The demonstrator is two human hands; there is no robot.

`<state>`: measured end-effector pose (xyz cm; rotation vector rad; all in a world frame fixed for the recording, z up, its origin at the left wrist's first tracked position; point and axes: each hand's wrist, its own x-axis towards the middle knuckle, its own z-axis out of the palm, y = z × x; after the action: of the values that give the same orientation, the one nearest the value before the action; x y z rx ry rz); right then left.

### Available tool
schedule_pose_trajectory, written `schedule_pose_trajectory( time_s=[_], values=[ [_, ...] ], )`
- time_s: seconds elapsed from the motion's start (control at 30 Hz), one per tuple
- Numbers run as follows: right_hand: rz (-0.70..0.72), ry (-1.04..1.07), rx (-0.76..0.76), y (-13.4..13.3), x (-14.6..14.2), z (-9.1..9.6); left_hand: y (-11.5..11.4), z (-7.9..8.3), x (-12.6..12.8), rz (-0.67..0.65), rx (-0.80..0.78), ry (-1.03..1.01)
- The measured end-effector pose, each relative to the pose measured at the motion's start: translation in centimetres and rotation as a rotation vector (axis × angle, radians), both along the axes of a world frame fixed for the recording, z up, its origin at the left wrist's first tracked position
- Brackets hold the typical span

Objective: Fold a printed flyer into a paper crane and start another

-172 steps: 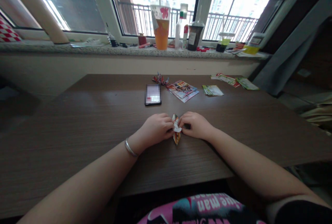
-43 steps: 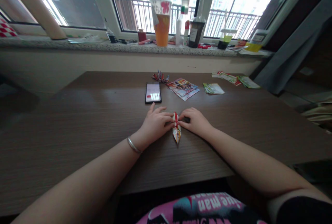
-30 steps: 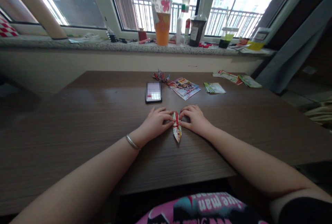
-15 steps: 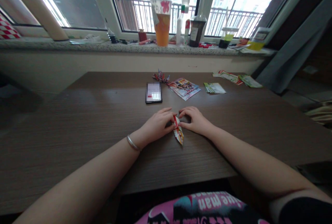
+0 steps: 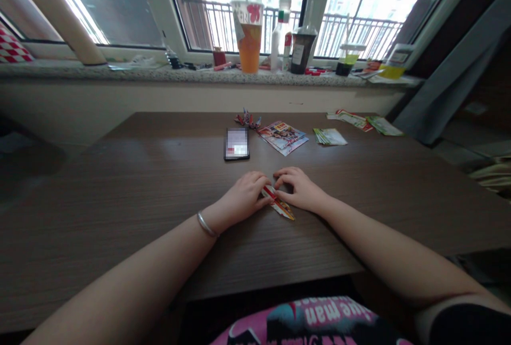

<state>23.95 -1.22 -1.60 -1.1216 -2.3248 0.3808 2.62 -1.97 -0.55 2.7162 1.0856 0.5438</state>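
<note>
A narrow strip of folded printed paper (image 5: 282,208), red, white and yellow with a pointed near end, lies slantwise between my hands just above the table. My left hand (image 5: 250,194), with a silver bangle at the wrist, pinches its far left part between thumb and fingers. From the right, my right hand (image 5: 298,189) has curled fingers and a thumb at the strip's right edge, closed around its middle. The fingers partly cover the paper's far end.
On the brown table (image 5: 159,185) lie a phone (image 5: 237,144), a folded paper piece with spiky points (image 5: 247,118), printed sheets (image 5: 284,137) and green-white papers (image 5: 330,136). Beyond, the windowsill (image 5: 139,72) carries an orange drink cup (image 5: 250,41), a clear bottle (image 5: 279,41) and a dark drink cup (image 5: 302,52).
The folded paper has turned, its pointed near end swinging to the right. My left hand has shifted slightly, its fingers now more curled over the far end.
</note>
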Motion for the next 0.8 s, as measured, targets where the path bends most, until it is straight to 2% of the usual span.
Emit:
schedule_pose_trajectory(
  time_s=[0.3,0.53,0.8],
  values=[
    [-0.016,0.006,-0.058,-0.9,-0.4,0.8,-0.2,0.0,0.1,-0.004,-0.012,-0.009],
    [-0.040,-0.010,-0.092,-1.0,-0.4,1.0,-0.2,0.4,0.3,-0.003,0.048,-0.017],
    [-0.016,0.081,-0.113,-1.0,-0.7,1.5,-0.2,0.7,0.2,-0.012,0.118,-0.033]
  ],
)
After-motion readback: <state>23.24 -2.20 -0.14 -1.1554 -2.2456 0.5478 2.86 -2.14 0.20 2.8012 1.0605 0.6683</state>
